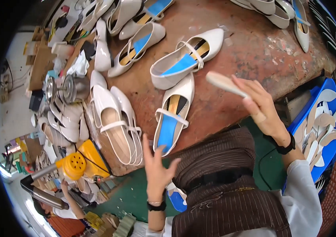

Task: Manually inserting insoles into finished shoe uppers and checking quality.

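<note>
Held edge-up between the thumb and fingers of my right hand (260, 102) is a thin beige insole (224, 83), above the right part of the table. My left hand (158, 172) is open, its fingers spread, at the heel of a white strapped shoe (169, 128) with a blue patch inside; whether the fingertips touch it I cannot tell. Behind that shoe lies another white shoe (187, 59), also with blue and a yellow strip inside. To the left, a pair of white shoes (114, 114) leans together, the front one showing a beige insole inside.
The worn reddish-brown table (251, 51) carries more white shoes (140, 43) at the far left. Right of me is a blue bin (332, 118) full of beige insoles. A yellow machine (85, 160) stands beyond the left edge, with another person's arm (73, 203) below it.
</note>
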Tool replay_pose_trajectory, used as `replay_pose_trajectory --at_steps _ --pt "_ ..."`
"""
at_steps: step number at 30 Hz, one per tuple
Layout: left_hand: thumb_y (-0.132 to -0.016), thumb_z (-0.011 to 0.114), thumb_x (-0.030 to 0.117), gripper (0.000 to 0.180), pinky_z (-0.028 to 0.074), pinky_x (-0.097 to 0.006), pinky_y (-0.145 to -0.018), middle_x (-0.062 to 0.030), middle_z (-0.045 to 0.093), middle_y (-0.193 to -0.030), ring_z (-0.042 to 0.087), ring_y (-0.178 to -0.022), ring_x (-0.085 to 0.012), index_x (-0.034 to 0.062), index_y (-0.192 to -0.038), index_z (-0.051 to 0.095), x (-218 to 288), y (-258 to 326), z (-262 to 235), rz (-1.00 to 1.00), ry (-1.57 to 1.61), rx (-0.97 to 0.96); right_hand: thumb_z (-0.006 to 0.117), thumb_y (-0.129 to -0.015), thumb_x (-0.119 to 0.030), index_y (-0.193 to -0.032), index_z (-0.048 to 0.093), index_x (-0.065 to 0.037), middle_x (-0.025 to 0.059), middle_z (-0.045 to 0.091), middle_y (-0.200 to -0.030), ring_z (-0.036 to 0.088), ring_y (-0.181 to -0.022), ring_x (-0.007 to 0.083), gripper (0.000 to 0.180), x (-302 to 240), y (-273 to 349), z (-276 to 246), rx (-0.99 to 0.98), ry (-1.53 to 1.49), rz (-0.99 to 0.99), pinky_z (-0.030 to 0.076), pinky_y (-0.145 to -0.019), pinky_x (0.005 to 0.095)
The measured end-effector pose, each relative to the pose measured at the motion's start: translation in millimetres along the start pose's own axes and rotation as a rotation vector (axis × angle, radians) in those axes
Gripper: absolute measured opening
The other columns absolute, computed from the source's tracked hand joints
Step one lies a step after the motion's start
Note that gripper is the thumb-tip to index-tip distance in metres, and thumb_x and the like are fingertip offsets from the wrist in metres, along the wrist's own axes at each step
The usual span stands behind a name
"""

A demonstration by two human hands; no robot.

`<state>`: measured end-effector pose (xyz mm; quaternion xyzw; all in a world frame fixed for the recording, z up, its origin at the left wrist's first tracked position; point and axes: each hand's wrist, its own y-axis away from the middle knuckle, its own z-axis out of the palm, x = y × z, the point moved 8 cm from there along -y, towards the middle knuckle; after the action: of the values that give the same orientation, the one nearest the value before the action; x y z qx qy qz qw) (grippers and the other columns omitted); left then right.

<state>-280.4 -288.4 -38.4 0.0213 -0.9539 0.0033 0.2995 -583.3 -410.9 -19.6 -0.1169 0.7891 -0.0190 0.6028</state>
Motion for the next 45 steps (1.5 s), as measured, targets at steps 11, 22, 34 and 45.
replay_pose_trajectory --at_steps 11,22,34,45 --pt "-0.071 0.082 0.006 0.059 0.039 -0.050 -0.109 -0.0263 0.048 -0.142 0.048 -0.131 -0.0423 0.0013 -0.123 0.054 -40.8 4.1 14.5 0.212 0.182 0.019 0.071 -0.071 -0.011 -0.092 0.075 -0.007 0.0072 0.066 -0.111 0.059 -0.108 0.0251 0.021 -23.4 13.5 105.2 -0.453 0.594 -0.519 0.042 -0.098 0.0441" --pt "-0.065 0.094 0.031 0.147 0.046 -0.047 -0.107 -0.0319 0.020 -0.154 0.040 -0.136 -0.0428 0.0223 -0.155 -0.023 -46.4 2.2 31.5 0.277 0.464 0.154 0.065 -0.070 -0.013 -0.096 0.072 -0.002 0.0099 0.065 -0.109 0.060 -0.111 0.0263 0.029 -15.8 33.5 204.5 -0.555 0.283 -0.438 0.046 -0.100 0.0385" --pt "-0.086 0.068 0.039 0.059 0.037 -0.056 -0.108 -0.0327 0.043 -0.143 0.045 -0.131 -0.0493 0.0067 -0.132 0.051 -62.6 -2.4 28.9 0.279 0.513 0.169 0.061 -0.077 -0.014 -0.089 0.073 0.000 0.0161 0.069 -0.104 0.065 -0.104 0.0292 0.022 -19.9 39.7 243.8 -0.982 0.323 -0.682 0.050 -0.096 0.0395" --pt "-0.089 0.058 0.027 0.032 0.034 -0.048 -0.108 -0.0297 0.048 -0.136 0.049 -0.123 -0.0387 0.0004 -0.102 0.047 -49.5 -4.7 26.4 0.121 0.538 0.278 0.066 -0.071 -0.014 -0.102 0.074 -0.006 0.0103 0.071 -0.112 0.062 -0.118 0.0238 0.033 -20.4 48.3 201.6 -0.580 0.870 -0.511 0.035 -0.116 0.0456"
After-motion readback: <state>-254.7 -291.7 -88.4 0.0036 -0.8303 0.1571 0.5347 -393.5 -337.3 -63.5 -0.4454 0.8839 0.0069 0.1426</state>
